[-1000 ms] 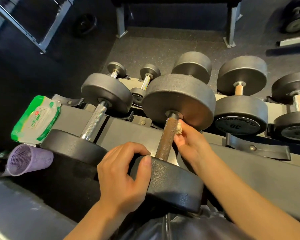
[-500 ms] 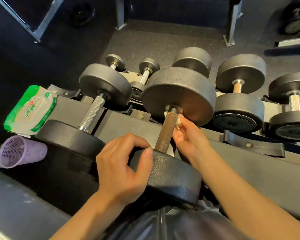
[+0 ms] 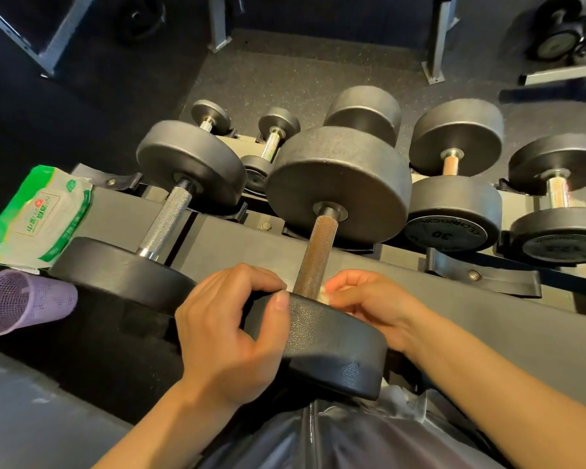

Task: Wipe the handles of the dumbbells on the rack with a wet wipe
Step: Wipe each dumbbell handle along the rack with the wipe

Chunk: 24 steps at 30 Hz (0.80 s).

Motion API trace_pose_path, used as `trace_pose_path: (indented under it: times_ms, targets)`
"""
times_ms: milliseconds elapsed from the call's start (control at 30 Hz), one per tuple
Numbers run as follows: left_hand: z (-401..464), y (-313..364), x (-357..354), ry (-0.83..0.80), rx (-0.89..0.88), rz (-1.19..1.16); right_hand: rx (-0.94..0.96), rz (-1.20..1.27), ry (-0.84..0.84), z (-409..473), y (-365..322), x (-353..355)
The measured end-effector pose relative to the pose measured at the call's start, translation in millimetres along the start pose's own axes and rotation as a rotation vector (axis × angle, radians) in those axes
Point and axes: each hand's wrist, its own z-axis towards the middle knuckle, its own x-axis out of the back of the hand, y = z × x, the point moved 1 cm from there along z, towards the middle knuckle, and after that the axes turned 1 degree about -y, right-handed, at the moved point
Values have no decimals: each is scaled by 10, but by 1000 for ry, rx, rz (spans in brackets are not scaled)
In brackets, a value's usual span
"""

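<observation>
A big dumbbell with a rusty brown knurled handle (image 3: pixel 318 252) lies on the top rail of the grey rack (image 3: pixel 244 245). My left hand (image 3: pixel 230 333) grips the rim of its near black head (image 3: pixel 332 346), thumb on top. At the near end of that handle, my right hand (image 3: pixel 372 302) pinches a small crumpled wet wipe (image 3: pixel 323 294) against the metal. To the left lies a second dumbbell with a silver handle (image 3: pixel 164 221).
A green wet wipe pack (image 3: pixel 38 214) sits on the rack's left end, a purple mesh cup (image 3: pixel 24 299) below it. More dumbbells (image 3: pixel 454 184) fill the lower tier to the right. Grey bench legs (image 3: pixel 435 38) stand on the dark floor behind.
My right hand slid the wipe down the brown handle from its far end to its near end. My left hand kept its grip on the near head.
</observation>
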Motion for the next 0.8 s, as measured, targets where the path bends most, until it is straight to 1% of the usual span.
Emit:
trace_pose_path:
  times_ms: [67, 200, 267, 300, 367, 400, 467, 567, 633, 667, 700, 767, 800]
  targets:
    - [0, 10, 0, 2, 0, 8, 11, 218, -1, 142, -73, -36]
    - [6, 10, -3, 3, 5, 6, 189, 572, 29, 354, -316, -152]
    - [0, -5, 0, 1, -5, 4, 229, 658, 62, 367, -355, -193]
    - [-4, -11, 1, 1, -6, 2, 247, 640, 52, 360, -337, -200]
    - [-10, -11, 0, 7, -1, -9, 261, 519, 44, 336, -245, -137]
    - [-6, -12, 0, 13, -1, -12, 261, 436, 65, 299, -218, -94]
    - [1, -17, -4, 14, -4, -12, 272, 247, 119, 187, -185, -7]
    - [-4, -29, -2, 15, -12, -12, 261, -54, 112, -2, -139, 15]
    - [-12, -18, 1, 15, -13, -9, 318, -261, 121, -103, -119, -13]
    - [-13, -10, 2, 16, -13, -3, 404, -378, 147, -147, -133, -34]
    - [-11, -2, 1, 19, -13, 7, 546, -516, 190, -185, -173, -64]
    - [-5, 4, -3, 24, -16, 28, 939, -875, 309, -221, -308, -145]
    - [-4, 2, -5, 25, -21, 34, 1123, -1110, 350, -201, -401, -198]
